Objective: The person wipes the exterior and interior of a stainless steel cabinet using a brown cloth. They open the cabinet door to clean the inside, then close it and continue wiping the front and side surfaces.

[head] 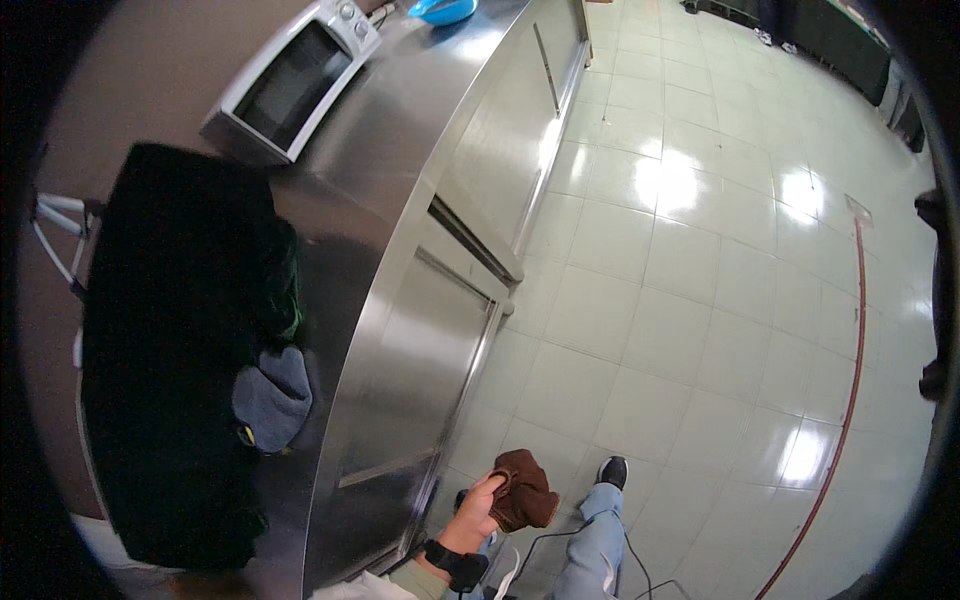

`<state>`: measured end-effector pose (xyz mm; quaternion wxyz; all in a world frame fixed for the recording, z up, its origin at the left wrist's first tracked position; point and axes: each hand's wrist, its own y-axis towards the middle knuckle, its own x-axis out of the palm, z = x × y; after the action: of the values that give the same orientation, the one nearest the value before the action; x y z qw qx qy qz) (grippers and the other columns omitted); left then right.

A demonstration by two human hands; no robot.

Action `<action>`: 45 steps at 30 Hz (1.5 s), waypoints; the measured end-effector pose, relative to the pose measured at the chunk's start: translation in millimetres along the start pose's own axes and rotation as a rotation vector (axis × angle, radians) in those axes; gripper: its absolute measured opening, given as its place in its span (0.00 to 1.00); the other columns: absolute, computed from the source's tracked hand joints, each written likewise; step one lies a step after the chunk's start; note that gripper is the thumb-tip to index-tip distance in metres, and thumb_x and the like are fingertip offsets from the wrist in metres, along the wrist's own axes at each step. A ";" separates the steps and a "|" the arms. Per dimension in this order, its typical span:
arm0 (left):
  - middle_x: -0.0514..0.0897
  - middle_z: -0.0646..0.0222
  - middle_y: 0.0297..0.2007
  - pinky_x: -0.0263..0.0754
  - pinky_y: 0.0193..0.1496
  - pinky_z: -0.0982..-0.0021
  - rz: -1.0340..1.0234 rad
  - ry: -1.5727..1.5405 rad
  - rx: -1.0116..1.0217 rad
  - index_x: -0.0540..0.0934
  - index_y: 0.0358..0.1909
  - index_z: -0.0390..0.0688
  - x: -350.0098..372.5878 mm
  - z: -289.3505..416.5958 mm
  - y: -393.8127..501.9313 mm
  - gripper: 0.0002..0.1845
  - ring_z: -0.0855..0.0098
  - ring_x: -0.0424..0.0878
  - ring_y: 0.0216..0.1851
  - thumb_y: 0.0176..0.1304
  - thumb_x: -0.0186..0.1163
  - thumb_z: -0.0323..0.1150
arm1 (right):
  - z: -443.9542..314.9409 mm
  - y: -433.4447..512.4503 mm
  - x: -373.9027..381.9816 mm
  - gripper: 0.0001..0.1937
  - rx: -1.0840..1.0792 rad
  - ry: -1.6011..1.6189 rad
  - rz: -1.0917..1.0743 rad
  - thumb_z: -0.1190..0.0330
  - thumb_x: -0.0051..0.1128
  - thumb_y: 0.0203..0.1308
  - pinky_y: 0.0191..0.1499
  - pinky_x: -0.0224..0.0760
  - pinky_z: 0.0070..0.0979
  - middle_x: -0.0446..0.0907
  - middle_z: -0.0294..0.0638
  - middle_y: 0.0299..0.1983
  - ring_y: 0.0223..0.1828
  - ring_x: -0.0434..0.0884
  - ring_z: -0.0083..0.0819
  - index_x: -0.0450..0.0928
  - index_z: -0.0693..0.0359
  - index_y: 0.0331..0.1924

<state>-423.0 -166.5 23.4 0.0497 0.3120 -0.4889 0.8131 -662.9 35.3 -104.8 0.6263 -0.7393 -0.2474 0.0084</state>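
Note:
My left hand [474, 516], with a black band at the wrist, grips a folded brown cloth [525, 491] above the floor. The thumb presses on the cloth's near edge. My right hand is out of view. Left of the hand runs a stainless steel counter [360, 172] with sliding cabinet doors below. A grey cloth [276, 401] with a small yellow patch lies there, against a large dark padded board [172, 352], perhaps an ironing board. Dark green fabric [285, 300] bunches at its edge.
A white microwave oven [292, 82] and a blue plastic basin [444, 10] stand on the counter. Beneath me is a tiled floor [675, 315] with a red line [857, 352]. Black cables [551, 535] hang near my legs. People's legs [894, 94] show at far right.

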 end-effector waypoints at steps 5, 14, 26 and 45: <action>0.78 0.55 0.54 0.74 0.59 0.55 0.017 0.155 -0.122 0.69 0.60 0.34 111.0 5.8 22.2 0.19 0.58 0.78 0.54 0.70 0.46 0.30 | 1.0 -27.9 -40.4 0.30 -0.022 0.086 -0.037 0.44 0.57 0.52 0.30 0.75 0.32 0.78 0.48 0.32 0.31 0.81 0.36 0.74 0.60 0.51; 0.79 0.59 0.52 0.77 0.56 0.61 -0.145 0.197 -0.256 0.70 0.58 0.38 204.8 9.3 108.3 0.17 0.63 0.80 0.51 0.69 0.47 0.29 | 0.2 -63.1 -92.8 0.29 0.042 0.185 -0.030 0.46 0.58 0.53 0.33 0.75 0.32 0.79 0.49 0.34 0.33 0.81 0.36 0.74 0.60 0.52; 0.80 0.60 0.49 0.79 0.53 0.58 -0.224 0.309 -0.315 0.71 0.55 0.38 335.1 155.8 221.2 0.16 0.62 0.82 0.48 0.70 0.46 0.33 | -144.8 -95.7 -209.2 0.28 -0.051 0.329 0.083 0.48 0.58 0.53 0.36 0.76 0.33 0.79 0.49 0.36 0.36 0.81 0.36 0.75 0.60 0.52; 0.79 0.60 0.52 0.78 0.55 0.58 -0.039 0.195 -0.091 0.70 0.58 0.38 516.1 274.1 412.9 0.17 0.63 0.80 0.52 0.71 0.45 0.33 | -239.4 -168.3 -461.2 0.27 0.210 0.209 -0.102 0.51 0.59 0.55 0.41 0.76 0.33 0.80 0.50 0.40 0.40 0.82 0.37 0.75 0.61 0.53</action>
<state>-869.7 -722.1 84.6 0.1271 0.2380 -0.5122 0.8154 -1050.2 -343.2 -33.8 0.7220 -0.6530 -0.2160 -0.0745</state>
